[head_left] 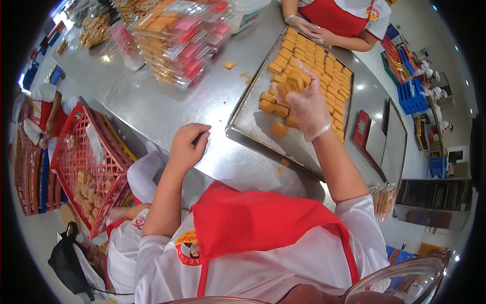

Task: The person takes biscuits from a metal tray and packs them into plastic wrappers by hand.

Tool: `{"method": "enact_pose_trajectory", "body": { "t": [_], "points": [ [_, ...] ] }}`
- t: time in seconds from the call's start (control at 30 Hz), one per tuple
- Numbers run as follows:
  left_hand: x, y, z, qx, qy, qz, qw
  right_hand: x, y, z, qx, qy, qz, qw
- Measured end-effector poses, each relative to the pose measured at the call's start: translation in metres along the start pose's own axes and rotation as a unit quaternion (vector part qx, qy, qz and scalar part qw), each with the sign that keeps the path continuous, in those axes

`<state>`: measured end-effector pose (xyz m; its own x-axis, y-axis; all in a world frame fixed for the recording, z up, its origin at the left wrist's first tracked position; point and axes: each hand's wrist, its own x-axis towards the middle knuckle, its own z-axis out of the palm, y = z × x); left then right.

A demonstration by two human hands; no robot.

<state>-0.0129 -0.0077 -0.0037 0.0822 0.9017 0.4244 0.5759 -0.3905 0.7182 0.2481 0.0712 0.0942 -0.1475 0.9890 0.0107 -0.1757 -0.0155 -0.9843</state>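
Note:
My right hand [310,104], in a clear plastic glove, is closed around several golden-brown biscuits [294,81] above a large metal baking tray [298,152]. Rows of similar rectangular biscuits [331,76] cover much of the tray, and a few lie loose near its left side. My bare left hand [188,146] is at the near edge of the steel table, left of the tray. Its fingers are loosely curled, with a dark gap beside the thumb, and I see nothing held in it.
Stacked clear packs [177,43] of biscuits stand at the back left of the steel table [152,106]. A red-and-grey scale [365,134] sits right of the tray. Across the table is a person in a red apron [334,20]. A red crate [81,167] is at left, beside another person.

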Motion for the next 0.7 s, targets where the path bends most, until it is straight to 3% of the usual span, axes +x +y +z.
{"method": "enact_pose_trajectory", "body": {
  "t": [0.03,0.13,0.23,0.33,0.43,0.57,0.6,0.63,0.67,0.7],
  "points": [
    [0.0,0.001,0.0,0.0,0.002,-0.006,1.0,-0.003,-0.015,0.005,0.102,0.016,0.038,0.994],
    [0.0,0.002,0.001,-0.007,0.007,-0.017,1.0,-0.003,-0.02,-0.011,0.289,-0.059,0.096,0.951],
    [-0.002,-0.001,0.003,-0.007,0.015,-0.015,1.0,-0.013,-0.016,-0.012,0.35,0.008,0.144,0.925],
    [-0.001,-0.003,0.004,-0.013,0.02,-0.001,1.0,-0.027,-0.014,-0.015,0.398,-0.029,0.138,0.907],
    [-0.006,-0.011,0.01,-0.05,0.021,-0.026,0.998,-0.055,-0.019,0.005,0.288,-0.016,0.095,0.953],
    [-0.012,-0.012,0.01,-0.044,0.075,-0.025,0.996,-0.096,0.012,0.039,0.069,-0.153,0.126,0.978],
    [-0.015,-0.013,0.011,-0.034,0.096,-0.02,0.995,-0.102,0.036,0.046,-0.002,-0.186,0.105,0.977],
    [-0.018,-0.011,0.01,-0.049,0.096,-0.089,0.99,-0.108,0.056,0.052,-0.009,-0.217,0.078,0.973],
    [-0.022,-0.022,0.015,-0.092,0.131,-0.072,0.984,-0.111,0.073,0.06,-0.009,-0.254,0.047,0.966],
    [-0.022,-0.025,0.014,-0.138,0.165,-0.091,0.972,-0.107,0.088,0.066,-0.047,-0.3,-0.047,0.952]
  ]
}}
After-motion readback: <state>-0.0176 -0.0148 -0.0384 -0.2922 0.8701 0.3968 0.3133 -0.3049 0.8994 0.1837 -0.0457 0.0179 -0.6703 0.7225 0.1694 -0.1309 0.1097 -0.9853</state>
